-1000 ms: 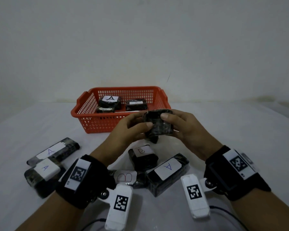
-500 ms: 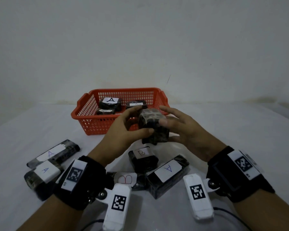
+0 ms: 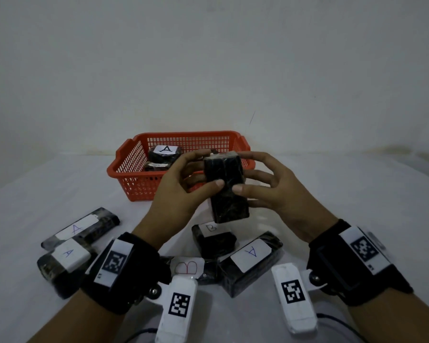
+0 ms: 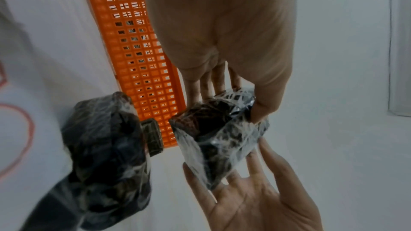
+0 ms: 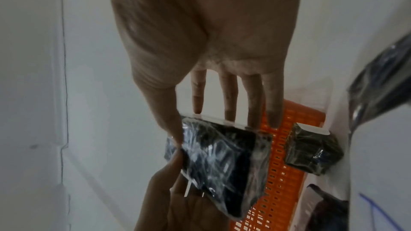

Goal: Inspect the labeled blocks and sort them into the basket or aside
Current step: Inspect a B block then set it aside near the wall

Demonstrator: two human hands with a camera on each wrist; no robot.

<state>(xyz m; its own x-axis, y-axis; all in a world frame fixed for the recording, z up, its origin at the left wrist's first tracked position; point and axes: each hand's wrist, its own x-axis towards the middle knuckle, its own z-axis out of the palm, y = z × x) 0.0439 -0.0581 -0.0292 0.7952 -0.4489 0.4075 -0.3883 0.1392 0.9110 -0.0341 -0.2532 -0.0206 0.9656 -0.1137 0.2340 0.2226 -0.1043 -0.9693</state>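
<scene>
Both hands hold one dark, film-wrapped block point(image 3: 227, 191) upright in front of the orange basket point(image 3: 134, 184). My left hand point(image 3: 191, 179) has its thumb on the near face and its fingers behind. My right hand point(image 3: 255, 177) pinches the other side, thumb in front and fingers spread. The face turned to me is bare; no letter shows. In the left wrist view the block point(image 4: 220, 133) sits between the left thumb and the right hand point(image 4: 255, 191). The right wrist view shows the block point(image 5: 222, 164) against the basket point(image 5: 280, 173).
Inside the basket lie blocks, one labelled A point(image 3: 165, 153). Below my hands lie a B block point(image 3: 213, 237), another B block point(image 3: 187, 267) and an A block point(image 3: 252, 263). Two A blocks point(image 3: 79, 227) point(image 3: 65, 258) lie at the left. A white wall stands behind.
The held block has been turned from lying crosswise to standing on end and lifted slightly toward the basket. My right fingers have spread wider.
</scene>
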